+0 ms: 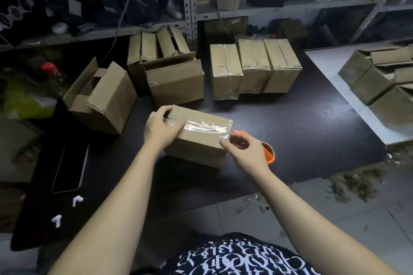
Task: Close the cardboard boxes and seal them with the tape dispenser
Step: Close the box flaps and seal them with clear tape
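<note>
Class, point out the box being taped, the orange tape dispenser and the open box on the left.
taped box (196, 142), head view, near side wall.
tape dispenser (270, 156), head view, orange rim at its right end.
open box (111, 98), head view, broad side wall.

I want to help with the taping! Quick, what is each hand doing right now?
Left hand: grips the left end of the cardboard box.
Right hand: curled round the orange tape dispenser at the box's right end.

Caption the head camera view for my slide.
Left hand grips a tape-topped cardboard box while the right hand holds the orange tape dispenser at its edge.
</note>
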